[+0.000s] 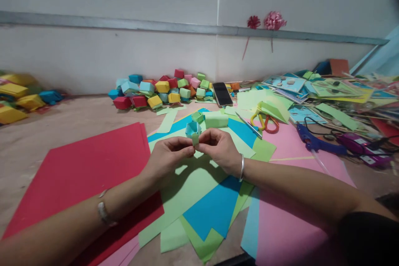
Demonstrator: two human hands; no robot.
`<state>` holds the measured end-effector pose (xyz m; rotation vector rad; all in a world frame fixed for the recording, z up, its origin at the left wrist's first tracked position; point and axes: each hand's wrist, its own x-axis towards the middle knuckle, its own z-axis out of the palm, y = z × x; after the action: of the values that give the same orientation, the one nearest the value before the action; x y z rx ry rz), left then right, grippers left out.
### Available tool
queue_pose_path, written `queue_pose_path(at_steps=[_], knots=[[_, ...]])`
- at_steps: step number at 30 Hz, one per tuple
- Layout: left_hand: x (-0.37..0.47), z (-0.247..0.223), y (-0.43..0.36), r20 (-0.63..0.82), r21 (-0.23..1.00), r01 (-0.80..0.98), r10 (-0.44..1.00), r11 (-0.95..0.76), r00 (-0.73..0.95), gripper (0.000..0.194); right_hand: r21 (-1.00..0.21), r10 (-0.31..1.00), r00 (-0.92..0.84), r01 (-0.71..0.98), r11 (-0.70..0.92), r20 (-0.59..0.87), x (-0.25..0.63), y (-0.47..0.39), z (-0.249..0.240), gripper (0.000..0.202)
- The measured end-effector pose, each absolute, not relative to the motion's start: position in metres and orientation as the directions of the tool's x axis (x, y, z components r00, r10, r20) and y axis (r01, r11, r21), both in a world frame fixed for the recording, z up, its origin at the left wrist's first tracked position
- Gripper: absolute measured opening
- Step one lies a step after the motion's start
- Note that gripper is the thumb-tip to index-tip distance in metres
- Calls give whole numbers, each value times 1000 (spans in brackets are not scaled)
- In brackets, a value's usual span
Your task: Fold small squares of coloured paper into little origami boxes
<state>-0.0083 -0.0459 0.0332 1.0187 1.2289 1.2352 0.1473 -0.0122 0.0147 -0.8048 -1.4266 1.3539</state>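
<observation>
Between my two hands is a small folded paper box (193, 129), light blue with a light green flap facing me and its top open. My left hand (170, 156) pinches its lower left side with thumb and forefinger. On the other side, my right hand (220, 149) grips the green flap near its bottom corner. Just behind the box lie a small green paper piece (197, 116) and a pale green strip (216, 119). Beneath my hands are overlapping green sheets (187, 191) and a blue sheet (215, 205).
Red sheets (93, 174) lie left, pink sheets (289, 216) right. Colourful paper boxes (162, 87) and a phone (222, 94) are near the wall. Scissors (271, 124), a pen (248, 124) and a blue glue gun (318, 139) with a cord lie right. More boxes (18, 95) sit far left.
</observation>
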Motion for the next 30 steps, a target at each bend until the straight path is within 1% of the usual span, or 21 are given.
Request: queue_pose_path(at_steps=[3, 6, 8, 10, 12, 15, 18, 20, 23, 30], knots=[[-9, 36, -46, -148, 981, -137, 987, 138, -69, 25, -969, 920, -307, -90, 228, 245, 147, -13, 15, 30], [-8, 40, -46, -161, 978, -143, 984, 149, -79, 20, -938, 896, -297, 2, 347, 331, 146, -17, 15, 20], [-7, 41, -46, -142, 983, -129, 988, 133, -62, 17, -925, 888, -289, 24, 379, 357, 145, -19, 15, 14], [-6, 41, -46, -120, 985, -132, 992, 115, -30, 16, -934, 895, -285, 4, 358, 342, 144, -20, 16, 13], [-5, 40, -47, -111, 979, -172, 994, 109, -6, 18, -953, 910, -290, -35, 300, 297, 143, -19, 16, 14], [-3, 38, -48, -143, 960, -243, 990, 140, 5, 22, -974, 922, -319, -118, 193, 221, 143, -18, 18, 16], [-3, 38, -50, -162, 952, -262, 987, 160, 13, 21, -973, 918, -346, -189, 133, 193, 144, -16, 20, 12], [-3, 38, -49, -171, 947, -273, 985, 170, 19, 20, -972, 915, -350, -190, 141, 201, 144, -15, 21, 9], [-3, 37, -48, -203, 934, -298, 979, 197, 11, 21, -971, 909, -347, -139, 195, 232, 145, -14, 21, 5], [-3, 40, -47, -231, 929, -301, 973, 217, -10, 23, -943, 875, -359, -56, 327, 324, 149, -15, 21, 9]])
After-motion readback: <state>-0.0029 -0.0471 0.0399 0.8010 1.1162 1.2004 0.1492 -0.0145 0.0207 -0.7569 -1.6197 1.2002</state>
